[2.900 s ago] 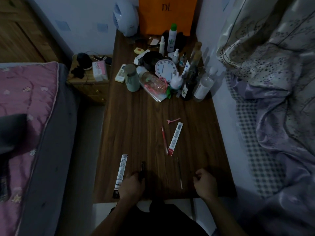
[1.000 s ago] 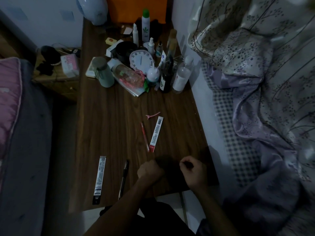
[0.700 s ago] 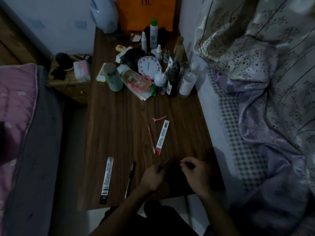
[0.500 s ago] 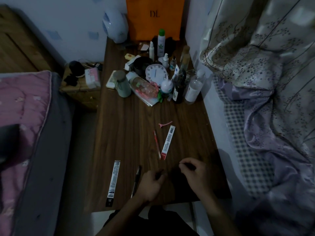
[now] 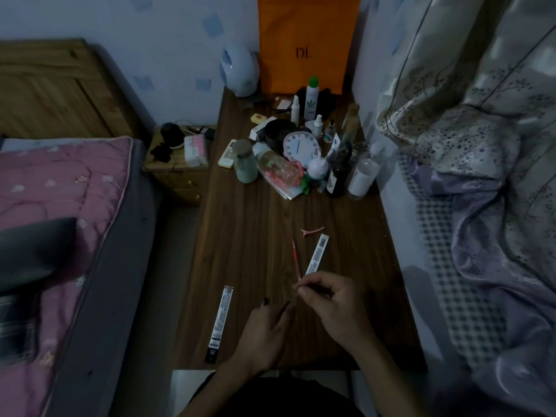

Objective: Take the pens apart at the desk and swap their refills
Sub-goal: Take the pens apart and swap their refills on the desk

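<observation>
Where your two hands meet at the near edge of the desk (image 5: 240,236), your right hand (image 5: 334,305) is curled with thumb and forefinger pinched on the end of a thin, dark, rod-like piece, the refill (image 5: 285,305), which slants down into your left hand (image 5: 264,329). Your left hand is closed around a dark pen barrel (image 5: 265,303), whose rounded tip pokes out above the knuckles; in this dim light you cannot tell whether the rod is in the barrel or beside it. Just beyond your right fingertips lies a slim red pen (image 5: 295,260), and beside it a flat, narrow white packet (image 5: 316,257) with a printed barcode end, partly under your hand. A small pink hair clip (image 5: 311,231) sits a little farther up. Left of your left hand, a second long flat packet (image 5: 221,323), white with a black end, lies along the dark wood grain. Well away at the far end stand a round white clock (image 5: 301,145), smooth bottles and a matte orange paper bag (image 5: 307,40)
</observation>
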A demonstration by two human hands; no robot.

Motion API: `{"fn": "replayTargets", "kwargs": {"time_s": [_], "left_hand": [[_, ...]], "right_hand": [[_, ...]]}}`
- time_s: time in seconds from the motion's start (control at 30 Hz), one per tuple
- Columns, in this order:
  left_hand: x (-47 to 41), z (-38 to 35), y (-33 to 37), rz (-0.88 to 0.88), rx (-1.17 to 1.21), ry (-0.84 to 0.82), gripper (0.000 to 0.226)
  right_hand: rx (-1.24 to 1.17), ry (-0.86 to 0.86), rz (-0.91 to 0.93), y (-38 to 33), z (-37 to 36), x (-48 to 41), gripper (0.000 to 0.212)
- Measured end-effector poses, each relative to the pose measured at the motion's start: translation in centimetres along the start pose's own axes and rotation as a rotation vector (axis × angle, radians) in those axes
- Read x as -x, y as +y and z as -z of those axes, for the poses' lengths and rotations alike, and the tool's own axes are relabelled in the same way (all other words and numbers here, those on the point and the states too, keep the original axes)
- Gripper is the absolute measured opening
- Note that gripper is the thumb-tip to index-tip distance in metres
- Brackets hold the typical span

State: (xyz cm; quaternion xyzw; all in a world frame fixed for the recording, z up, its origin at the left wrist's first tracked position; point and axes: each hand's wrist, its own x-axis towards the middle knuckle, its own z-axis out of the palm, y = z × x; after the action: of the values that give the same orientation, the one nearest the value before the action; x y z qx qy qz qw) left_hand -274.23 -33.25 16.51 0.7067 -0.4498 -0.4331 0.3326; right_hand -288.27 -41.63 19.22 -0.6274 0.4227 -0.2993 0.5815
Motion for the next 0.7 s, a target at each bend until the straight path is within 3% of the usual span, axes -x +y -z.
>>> {"fn": "replayTargets", "kwargs": {"time_s": [0.23,0.4,0.7], "left_hand": [[0.2,0.8,0.2,-0.097,-0.052,0.032,0.055],[0.6,1.3,0.3,-0.103,-0.098,0.046,0.04],[1.0,1.6,0.4,-0.123,-0.109,0.053,0.038]], "right_hand": [[0.027,0.018,0.015,-0.5,-0.4,0.2,0.02],[0.072,0.028,0.054,-1.0,-0.6,0.3,0.025],[0.106,-0.002,0.044,-0.9,-1.1,0.5,0.022]]}}
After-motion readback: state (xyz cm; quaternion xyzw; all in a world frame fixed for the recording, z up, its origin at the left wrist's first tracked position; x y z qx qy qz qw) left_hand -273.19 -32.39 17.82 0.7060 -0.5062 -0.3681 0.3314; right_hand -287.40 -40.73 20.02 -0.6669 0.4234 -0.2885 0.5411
